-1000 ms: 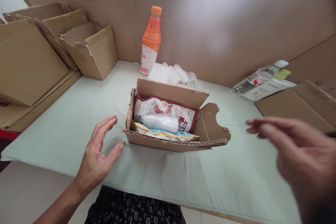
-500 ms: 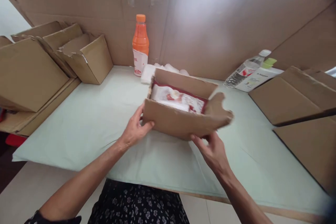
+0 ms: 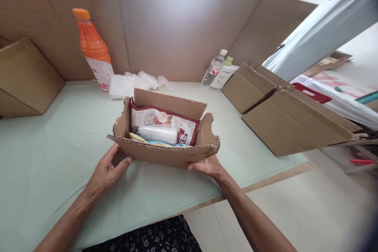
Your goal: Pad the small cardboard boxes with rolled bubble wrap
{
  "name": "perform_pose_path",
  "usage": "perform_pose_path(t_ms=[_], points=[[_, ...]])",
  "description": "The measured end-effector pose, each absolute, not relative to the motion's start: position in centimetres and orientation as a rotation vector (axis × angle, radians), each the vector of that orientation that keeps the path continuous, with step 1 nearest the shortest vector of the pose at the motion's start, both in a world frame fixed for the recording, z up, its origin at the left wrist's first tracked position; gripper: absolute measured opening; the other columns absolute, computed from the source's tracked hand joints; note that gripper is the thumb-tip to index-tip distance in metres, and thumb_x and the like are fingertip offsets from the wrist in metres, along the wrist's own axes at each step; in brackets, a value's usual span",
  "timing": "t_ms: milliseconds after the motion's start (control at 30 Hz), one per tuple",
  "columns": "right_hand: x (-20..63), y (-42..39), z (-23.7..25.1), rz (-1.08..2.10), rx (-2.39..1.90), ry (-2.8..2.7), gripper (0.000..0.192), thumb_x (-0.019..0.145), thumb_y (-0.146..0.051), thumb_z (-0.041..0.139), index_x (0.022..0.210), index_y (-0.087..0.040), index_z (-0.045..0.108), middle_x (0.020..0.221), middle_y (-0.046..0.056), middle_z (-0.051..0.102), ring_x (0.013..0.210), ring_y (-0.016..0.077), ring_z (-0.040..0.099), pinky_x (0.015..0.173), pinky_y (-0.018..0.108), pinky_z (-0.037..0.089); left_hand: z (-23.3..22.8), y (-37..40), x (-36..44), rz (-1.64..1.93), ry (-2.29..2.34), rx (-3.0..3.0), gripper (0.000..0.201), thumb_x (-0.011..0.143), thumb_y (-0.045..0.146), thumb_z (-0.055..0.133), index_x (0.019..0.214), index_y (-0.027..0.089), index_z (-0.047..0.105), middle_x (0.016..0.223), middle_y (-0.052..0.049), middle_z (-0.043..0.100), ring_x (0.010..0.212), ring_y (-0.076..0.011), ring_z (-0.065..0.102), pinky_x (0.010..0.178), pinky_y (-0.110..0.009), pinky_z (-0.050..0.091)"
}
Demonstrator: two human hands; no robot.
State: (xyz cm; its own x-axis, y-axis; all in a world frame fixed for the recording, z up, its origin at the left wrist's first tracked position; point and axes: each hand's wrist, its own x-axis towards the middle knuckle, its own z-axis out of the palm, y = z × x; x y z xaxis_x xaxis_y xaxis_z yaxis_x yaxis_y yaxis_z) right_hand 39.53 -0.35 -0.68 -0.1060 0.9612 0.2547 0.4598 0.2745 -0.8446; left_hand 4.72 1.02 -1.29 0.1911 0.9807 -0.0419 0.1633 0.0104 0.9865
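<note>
An open cardboard box (image 3: 159,156) stands in front of me over the pale green tabletop, its long side facing me and its rough-cut end flaps sticking up. Inside lie a red and white printed packet (image 3: 189,128), a clear plastic-wrapped roll (image 3: 158,134) and some yellow and blue packaging along the front wall. My left hand (image 3: 110,169) grips the lower left corner, thumb in front and fingers partly hidden behind the end. At the lower right, my right hand (image 3: 208,165) holds the box with its thumb on the front; its other fingers are hidden.
An orange-capped bottle (image 3: 93,49) and white sheets or rolls (image 3: 147,80) stand at the back by the cardboard wall (image 3: 177,27). A clear bottle (image 3: 214,67) and a white tube (image 3: 226,75) lean at back right. Cardboard boxes (image 3: 283,122) line the right; another box (image 3: 29,80) is left.
The view has swung to the right. The box has turned in my hands, so its left end flap and more of its contents show. Both hands still hold it.
</note>
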Motion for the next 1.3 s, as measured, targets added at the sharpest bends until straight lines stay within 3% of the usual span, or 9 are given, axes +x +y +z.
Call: perform_pose_path(t_ms=[133,233,333,467,567,767,900,1033,1300], points=[[40.0,-0.1,-1.1,0.68,-1.219,-1.587,0.128,0.061,-0.064,0.087,0.161,-0.024,0.019,0.154,0.016,0.047,0.138,0.0387,0.049,0.113,0.054,0.046,-2.8,0.8,4.6,0.956,1.293,1.378,0.07,0.082,0.058,0.072,0.137,0.019,0.055,0.139,-0.016,0.063,0.131,-0.0339,0.059,0.115,-0.052,0.044],[43.1,0.8,-1.3,0.534,-1.262,-1.46,0.118,0.062,-0.059,0.088,0.157,-0.025,0.027,0.15,0.015,0.049,0.133,0.0372,0.053,0.109,0.053,0.048,-3.3,0.8,4.5,0.953,1.339,1.354,0.074,0.081,0.06,0.071,0.142,0.021,0.052,0.144,-0.015,0.06,0.134,-0.0329,0.057,0.117,-0.054,0.041],[48.0,3.0,-1.4,0.35,-1.327,-1.312,0.11,0.062,-0.056,0.088,0.152,-0.027,0.033,0.145,0.013,0.053,0.129,0.0325,0.055,0.107,0.052,0.048,-3.3,0.8,4.3,0.892,1.397,1.374,0.068,0.082,0.064,0.067,0.134,0.021,0.06,0.142,-0.015,0.062,0.131,-0.0335,0.058,0.117,-0.056,0.04],[54.9,7.5,-0.9,0.102,-1.43,-1.193,0.118,0.059,-0.056,0.087,0.155,-0.025,0.026,0.143,0.014,0.051,0.126,0.0315,0.056,0.105,0.051,0.047,-3.0,0.7,4.2,0.825,1.478,1.426,0.064,0.08,0.066,0.065,0.129,0.024,0.066,0.134,-0.011,0.067,0.127,-0.034,0.059,0.112,-0.054,0.046],[58.7,11.0,-0.2,-0.06,-1.531,-1.151,0.12,0.06,-0.053,0.083,0.156,-0.019,0.021,0.146,0.017,0.046,0.135,0.0332,0.049,0.111,0.053,0.042,-2.9,0.6,4.3,0.822,1.529,1.44,0.061,0.079,0.067,0.064,0.124,0.026,0.07,0.133,-0.009,0.068,0.126,-0.0339,0.06,0.109,-0.051,0.05],[60.4,13.3,-1.1,-0.245,-1.731,-1.028,0.109,0.064,-0.046,0.077,0.153,-0.009,0.026,0.154,0.023,0.036,0.146,0.0357,0.033,0.122,0.055,0.026,-3.9,0.3,4.2,0.865,1.548,1.476,0.052,0.084,0.063,0.062,0.121,0.029,0.071,0.135,-0.005,0.067,0.131,-0.0311,0.059,0.112,-0.045,0.048],[58.6,10.6,-3.4,-0.218,-1.779,-1.043,0.09,0.072,-0.049,0.068,0.146,-0.007,0.038,0.144,0.025,0.047,0.134,0.0358,0.047,0.114,0.057,0.036,-4.0,0.3,4.0,0.883,1.553,1.502,0.049,0.082,0.063,0.063,0.117,0.03,0.074,0.133,-0.004,0.069,0.126,-0.0302,0.063,0.108,-0.042,0.052],[56.9,8.7,-3.9,-0.138,-1.82,-1.158,0.057,0.08,-0.042,0.06,0.13,-0.015,0.057,0.123,0.015,0.063,0.107,0.0276,0.061,0.1,0.05,0.048,-2.8,0.3,4.4,0.87,1.566,1.502,0.045,0.08,0.062,0.066,0.112,0.031,0.076,0.127,-0.004,0.072,0.12,-0.031,0.067,0.106,-0.044,0.055],[56.5,9.7,-1.9,-0.095,-1.953,-1.242,0.066,0.076,-0.034,0.061,0.138,-0.015,0.056,0.125,0.016,0.063,0.102,0.0272,0.063,0.099,0.05,0.048,-2.7,0.4,4.7,0.898,1.494,1.497,0.042,0.081,0.057,0.067,0.111,0.028,0.075,0.126,-0.006,0.072,0.119,-0.0314,0.066,0.106,-0.045,0.054]])
